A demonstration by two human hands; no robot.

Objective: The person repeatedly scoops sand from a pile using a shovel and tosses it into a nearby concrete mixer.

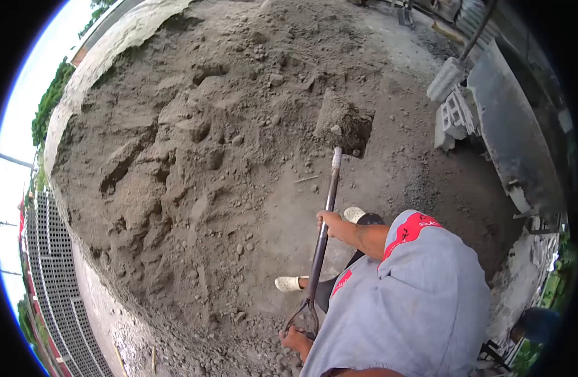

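A shovel with a long dark shaft (323, 245) runs across the middle of the view, its blade end loaded with grey-brown sand (339, 120) and a small stone. My right hand (329, 222) is wrapped round the shaft about midway. Down at the forked grip end, my left hand (295, 339) is closed on the handle. The loaded blade is over the ground beside a large sand pile (176, 138), and a dark shadow edges it. Two light clogs (287, 284) on my feet show near the shaft.
Broken concrete block (452, 119) and a large metal sheet (515, 119) stand at the right. Stacked hollow blocks (53, 257) line the far left. Small stones and gravel lie along the pile's lower edge. A dark blue round object (540, 325) is at the lower right.
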